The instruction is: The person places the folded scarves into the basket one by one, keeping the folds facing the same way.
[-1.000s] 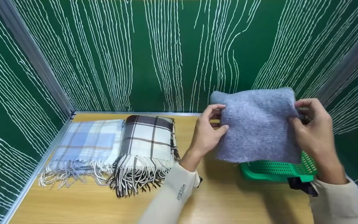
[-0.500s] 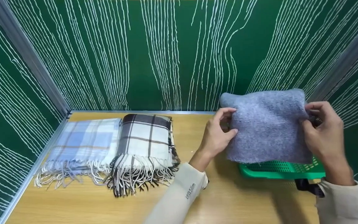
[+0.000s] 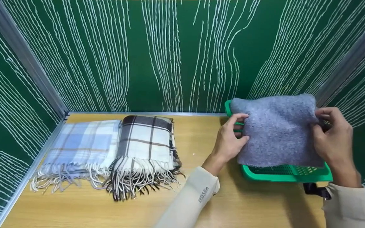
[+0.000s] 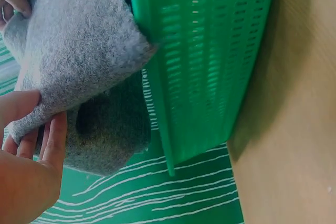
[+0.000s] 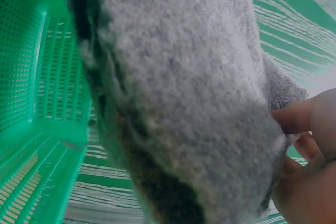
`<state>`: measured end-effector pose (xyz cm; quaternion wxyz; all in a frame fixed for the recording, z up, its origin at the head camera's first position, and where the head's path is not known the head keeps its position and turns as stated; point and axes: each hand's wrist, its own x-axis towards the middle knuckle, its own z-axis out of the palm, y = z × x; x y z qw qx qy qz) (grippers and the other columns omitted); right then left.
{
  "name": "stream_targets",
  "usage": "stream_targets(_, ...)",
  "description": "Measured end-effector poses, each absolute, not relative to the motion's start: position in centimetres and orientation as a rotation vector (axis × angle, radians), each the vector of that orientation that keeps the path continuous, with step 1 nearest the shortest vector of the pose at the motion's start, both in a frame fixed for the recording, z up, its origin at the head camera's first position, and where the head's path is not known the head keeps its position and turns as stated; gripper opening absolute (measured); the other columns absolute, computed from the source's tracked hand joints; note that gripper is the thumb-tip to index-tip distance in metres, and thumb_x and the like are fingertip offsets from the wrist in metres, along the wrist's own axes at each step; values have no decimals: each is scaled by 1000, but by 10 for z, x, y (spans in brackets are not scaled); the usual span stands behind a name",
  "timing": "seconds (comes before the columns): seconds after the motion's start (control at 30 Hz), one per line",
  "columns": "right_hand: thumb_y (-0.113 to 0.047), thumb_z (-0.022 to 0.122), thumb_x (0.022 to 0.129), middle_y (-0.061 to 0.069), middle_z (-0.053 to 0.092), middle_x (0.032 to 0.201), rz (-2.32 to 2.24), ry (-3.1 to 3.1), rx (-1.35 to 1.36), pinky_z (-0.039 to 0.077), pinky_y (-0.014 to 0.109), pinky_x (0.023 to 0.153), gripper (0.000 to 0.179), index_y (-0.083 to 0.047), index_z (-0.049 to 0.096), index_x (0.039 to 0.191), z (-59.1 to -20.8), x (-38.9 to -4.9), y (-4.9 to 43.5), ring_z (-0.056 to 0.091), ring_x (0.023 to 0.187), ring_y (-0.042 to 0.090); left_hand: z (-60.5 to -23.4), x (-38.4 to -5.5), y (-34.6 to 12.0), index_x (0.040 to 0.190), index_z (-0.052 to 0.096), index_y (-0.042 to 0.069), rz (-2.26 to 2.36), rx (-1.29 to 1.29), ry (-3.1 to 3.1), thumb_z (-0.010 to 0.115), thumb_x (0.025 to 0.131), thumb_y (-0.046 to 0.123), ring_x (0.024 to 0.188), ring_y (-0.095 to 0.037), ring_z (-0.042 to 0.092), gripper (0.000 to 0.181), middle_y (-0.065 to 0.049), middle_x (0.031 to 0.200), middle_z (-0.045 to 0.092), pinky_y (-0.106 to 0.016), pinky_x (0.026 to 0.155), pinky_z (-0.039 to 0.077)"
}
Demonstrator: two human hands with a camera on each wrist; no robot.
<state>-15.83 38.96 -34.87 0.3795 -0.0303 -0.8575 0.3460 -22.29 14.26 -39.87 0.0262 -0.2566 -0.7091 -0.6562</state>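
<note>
Both hands hold a folded grey, fuzzy cloth (image 3: 279, 133) above a green plastic basket (image 3: 284, 177). My left hand (image 3: 230, 137) pinches its left side between thumb and fingers; my right hand (image 3: 334, 136) grips the right side likewise. In the left wrist view, the left hand (image 4: 29, 156) has the thumb on top of the folded cloth (image 4: 84, 40) and fingers beneath, with a lower layer hanging down. The right wrist view has the cloth (image 5: 189, 87) beside the perforated basket (image 5: 58, 72), pinched by the right hand (image 5: 310, 166). Most of the basket's inside is hidden by the cloth in the head view.
On the left of the wooden table (image 3: 201, 196) lie a folded blue-and-white plaid scarf (image 3: 81, 144) and, beside it, a folded black-and-white plaid scarf (image 3: 147, 142), both fringed. Green panels (image 3: 188, 57) with white lines stand behind and at both sides.
Both hands have carried the grey cloth to the right and slightly lower, over the basket. The basket's back left corner has come into view. The two plaid scarves stay where they lay.
</note>
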Motion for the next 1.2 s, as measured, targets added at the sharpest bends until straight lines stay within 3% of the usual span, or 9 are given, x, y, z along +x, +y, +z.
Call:
stream_targets(0.1, 10, 55, 98, 16, 67, 128, 859, -2228, -100, 44, 8, 90, 27, 7, 62, 124, -356, -162, 396, 57, 109, -6, -402, -224, 148, 144, 58, 14, -2027, -786, -2252, 74, 91, -11, 115, -12, 65, 60, -9, 139, 62, -20, 95, 54)
stream_targets(0.2, 10, 55, 100, 25, 63, 133, 834, -2348, -126, 43, 10, 88, 31, 7, 58, 130, -367, -166, 406, 61, 118, 16, -405, -224, 153, 148, 55, 14, -2004, -770, -2399, 75, 92, -8, 121, -15, 64, 64, -9, 146, 58, -21, 96, 54)
stream_targets(0.33, 7, 55, 102, 37, 52, 140, 836, -2618, -119, 57, 42, 95, 41, 10, 48, 142, -383, -171, 420, 56, 124, 55, -412, -221, 155, 149, 56, 11, -1876, -749, -2651, 76, 93, 2, 121, -15, 63, 60, -6, 147, 57, -19, 95, 52)
stream_targets(0.43, 5, 55, 103, 43, 43, 146, 855, -2800, -112, 47, 73, 97, 48, 13, 41, 149, -390, -172, 427, 49, 128, 64, -415, -219, 153, 146, 59, 12, -1848, -737, -2723, 75, 96, 7, 120, -15, 63, 53, -2, 145, 58, -19, 92, 51)
stream_targets(0.77, 1, 59, 102, 46, 36, 149, 807, -3029, 19, 40, 80, 99, 53, 13, 41, 150, -397, -177, 424, 41, 131, 69, -420, -217, 136, 143, 62, 18, -1993, -742, -2670, 70, 101, 9, 129, -15, 61, 44, 3, 146, 58, -19, 93, 54)
stream_targets(1.0, 6, 60, 99, 49, 37, 145, 770, -3032, 192, 38, 80, 101, 51, 21, 42, 144, -406, -178, 415, 40, 129, 69, -426, -217, 120, 144, 60, 14, -1956, -800, -2653, 68, 103, 11, 129, -14, 60, 42, 0, 145, 59, -20, 97, 52)
stream_targets(1.2, 7, 58, 99, 49, 38, 144, 775, -2968, 210, 39, 80, 98, 49, 19, 43, 144, -405, -180, 406, 42, 126, 69, -429, -223, 99, 143, 60, 8, -1967, -786, -2594, 66, 102, 7, 131, -25, 61, 41, -7, 146, 59, -23, 97, 54)
